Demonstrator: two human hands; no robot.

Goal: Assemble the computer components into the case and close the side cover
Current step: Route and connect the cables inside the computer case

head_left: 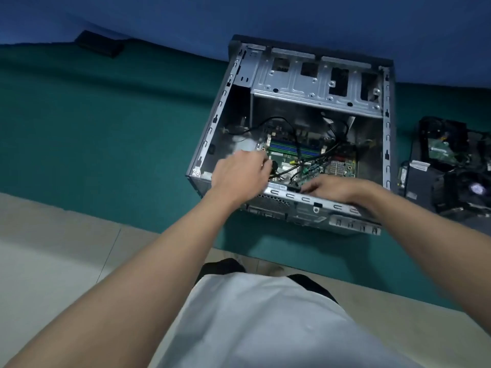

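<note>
Resting flat on the case (292, 78) rim, right hand (329, 188) grips nothing; left hand (240, 172) inside, grip unclear.

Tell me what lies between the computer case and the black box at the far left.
Nothing but bare green mat, seen in the head view.

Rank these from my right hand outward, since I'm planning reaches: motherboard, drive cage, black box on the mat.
1. Motherboard, on the case floor just beyond the right hand.
2. Drive cage, at the case's far end.
3. Black box, far left on the green mat.
</note>
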